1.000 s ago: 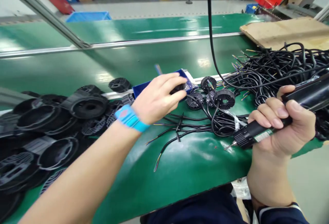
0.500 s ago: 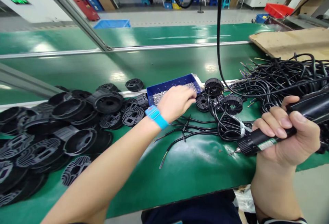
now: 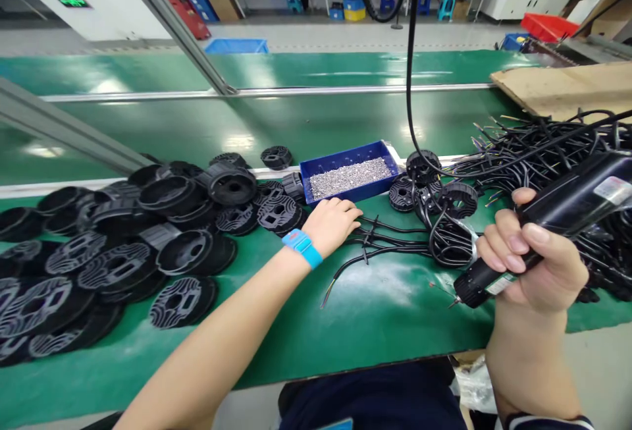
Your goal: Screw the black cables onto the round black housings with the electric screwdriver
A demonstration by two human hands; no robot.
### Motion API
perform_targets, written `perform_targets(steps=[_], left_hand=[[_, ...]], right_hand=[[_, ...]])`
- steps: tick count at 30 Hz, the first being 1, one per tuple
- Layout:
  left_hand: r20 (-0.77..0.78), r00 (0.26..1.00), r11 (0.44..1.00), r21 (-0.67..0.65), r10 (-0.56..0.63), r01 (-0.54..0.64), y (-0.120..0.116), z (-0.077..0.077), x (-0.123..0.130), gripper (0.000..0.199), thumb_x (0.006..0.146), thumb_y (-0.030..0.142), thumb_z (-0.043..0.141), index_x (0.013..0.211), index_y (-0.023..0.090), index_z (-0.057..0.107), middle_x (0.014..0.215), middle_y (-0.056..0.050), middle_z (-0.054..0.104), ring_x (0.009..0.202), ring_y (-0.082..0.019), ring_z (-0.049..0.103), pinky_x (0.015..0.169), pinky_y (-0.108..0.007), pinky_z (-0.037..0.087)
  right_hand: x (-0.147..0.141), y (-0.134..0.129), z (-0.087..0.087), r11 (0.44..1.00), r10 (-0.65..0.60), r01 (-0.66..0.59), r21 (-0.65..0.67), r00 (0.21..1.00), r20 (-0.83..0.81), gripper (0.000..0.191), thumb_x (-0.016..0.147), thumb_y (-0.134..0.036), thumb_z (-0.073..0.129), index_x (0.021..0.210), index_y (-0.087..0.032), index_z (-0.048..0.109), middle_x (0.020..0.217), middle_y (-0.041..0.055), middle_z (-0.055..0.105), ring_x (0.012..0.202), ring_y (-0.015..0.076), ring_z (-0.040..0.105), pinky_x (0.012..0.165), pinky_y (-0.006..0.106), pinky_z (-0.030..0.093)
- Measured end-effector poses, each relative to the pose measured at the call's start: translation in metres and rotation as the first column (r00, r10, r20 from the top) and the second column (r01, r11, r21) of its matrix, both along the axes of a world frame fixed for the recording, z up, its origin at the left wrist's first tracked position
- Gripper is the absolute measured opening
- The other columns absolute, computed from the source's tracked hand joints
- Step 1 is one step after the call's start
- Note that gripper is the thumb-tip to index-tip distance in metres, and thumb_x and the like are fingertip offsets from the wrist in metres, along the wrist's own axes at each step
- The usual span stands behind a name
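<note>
My left hand [image 3: 332, 227], with a blue wristband, lies over the left ends of several black cables [image 3: 395, 250]. Its fingers reach rightward, slightly apart; the thumb and palm are hidden. Just beyond it stands a blue box [image 3: 353, 174] of small silver screws [image 3: 350, 177]. My right hand [image 3: 540, 262] is wrapped round a black electric screwdriver [image 3: 513, 245], raised above the table, its bit pointing down and left. Round black plastic parts [image 3: 459, 201] sit among the cables, between the box and the screwdriver.
Many round black housings [image 3: 190, 252] are piled at the left. At the right lies a tangled heap of black cables [image 3: 543, 153], with cardboard [image 3: 567, 87] behind. A black cord [image 3: 411, 81] hangs down over the table [image 3: 385, 331]. A metal post [image 3: 172, 22] rises at the left.
My left hand has come back from over the screw box to the cable ends in front of it. The screwdriver in my right hand has shifted slightly. The view has turned a little left.
</note>
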State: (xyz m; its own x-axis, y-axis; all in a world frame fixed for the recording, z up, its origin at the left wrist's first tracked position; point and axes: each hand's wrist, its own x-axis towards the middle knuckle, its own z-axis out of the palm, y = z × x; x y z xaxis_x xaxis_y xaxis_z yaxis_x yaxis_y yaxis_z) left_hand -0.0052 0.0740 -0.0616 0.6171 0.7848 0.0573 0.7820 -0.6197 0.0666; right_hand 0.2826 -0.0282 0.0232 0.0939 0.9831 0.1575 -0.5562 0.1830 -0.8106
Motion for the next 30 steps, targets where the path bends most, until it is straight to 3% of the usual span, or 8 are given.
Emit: perform_targets(steps=[3,10,15,20,22,25,28,30], left_hand=[[0.0,1.0,1.0,0.019,-0.007,0.007,0.004,0.001,0.001,0.019,0.106,0.026,0.059,0.105,0.018,0.076,0.098,-0.008,0.075,0.093,-0.023,0.067,0.084,-0.035,0.049],[0.042,0.998,0.979,0.197,0.048,-0.055,-0.018,0.029,-0.013,0.039,0.113,0.042,0.041,0.116,0.022,0.074,0.088,-0.007,0.066,0.082,-0.022,0.063,0.072,-0.032,0.046],[0.134,0.974,0.932,0.29,0.185,-0.217,-0.026,0.021,-0.025,0.028,0.109,0.028,0.049,0.124,0.021,0.072,0.109,-0.012,0.071,0.095,-0.027,0.063,0.077,-0.038,0.045],[0.105,0.991,0.991,0.099,0.08,-0.091,-0.069,-0.001,-0.024,0.04,0.101,0.056,0.064,0.087,0.019,0.07,0.086,-0.007,0.069,0.082,-0.024,0.059,0.072,-0.038,0.041],[0.08,0.995,0.997,0.036,0.058,-0.061,-0.089,-0.008,-0.022,0.029,0.101,0.046,0.068,0.091,0.019,0.07,0.09,-0.006,0.071,0.084,-0.024,0.06,0.072,-0.037,0.041],[0.178,0.98,0.996,0.022,0.084,-0.089,-0.108,-0.009,-0.022,0.021,0.109,0.031,0.054,0.1,0.02,0.069,0.088,-0.004,0.072,0.081,-0.021,0.062,0.074,-0.035,0.044],[0.315,0.945,0.991,0.071,0.085,-0.112,-0.109,-0.002,-0.024,0.029,0.114,0.035,0.042,0.112,0.022,0.068,0.085,-0.003,0.071,0.079,-0.019,0.063,0.077,-0.033,0.047],[0.327,0.94,0.991,0.051,0.098,-0.121,-0.098,0.002,-0.024,0.031,0.114,0.037,0.041,0.115,0.022,0.068,0.092,-0.005,0.073,0.086,-0.021,0.066,0.083,-0.034,0.05]], right_hand=[[-0.002,0.0,-0.004,0.999,0.039,-0.039,-0.014,0.999,0.035,0.031,0.081,-0.024,0.081,0.111,-0.026,0.072,0.061,-0.0079,0.051,0.04,0.0045,0.039,0.041,0.016,0.042],[-0.014,-0.001,-0.019,0.976,0.216,-0.201,-0.084,0.941,0.261,0.04,0.084,-0.029,0.084,0.119,-0.026,0.066,0.089,0.0008,0.069,0.051,0.0106,0.059,0.044,0.023,0.05],[-0.016,0.0,-0.022,0.973,0.229,-0.214,-0.082,0.934,0.276,0.04,0.085,-0.029,0.083,0.121,-0.027,0.066,0.091,0.0006,0.068,0.05,0.0096,0.058,0.044,0.023,0.05],[-0.013,-0.001,-0.017,0.981,0.193,-0.187,-0.05,0.932,0.307,0.038,0.086,-0.029,0.082,0.121,-0.026,0.066,0.09,0.0003,0.068,0.05,0.0095,0.057,0.044,0.023,0.05],[-0.013,-0.003,-0.016,0.977,0.212,-0.205,-0.056,0.917,0.338,0.039,0.087,-0.029,0.082,0.122,-0.027,0.065,0.09,0.0004,0.068,0.051,0.0099,0.058,0.045,0.023,0.051],[-0.014,-0.008,-0.019,0.957,0.289,-0.264,-0.119,0.855,0.43,0.04,0.089,-0.032,0.082,0.125,-0.027,0.063,0.098,0.0032,0.071,0.054,0.0104,0.061,0.049,0.023,0.053],[-0.015,-0.013,-0.026,0.941,0.34,-0.279,-0.193,0.776,0.532,0.04,0.089,-0.034,0.082,0.123,-0.024,0.063,0.109,0.0085,0.073,0.056,0.0104,0.063,0.053,0.024,0.056],[-0.013,-0.016,-0.032,0.942,0.336,-0.263,-0.21,0.754,0.564,0.04,0.09,-0.036,0.082,0.122,-0.023,0.063,0.112,0.0106,0.073,0.057,0.0116,0.064,0.052,0.025,0.057]])
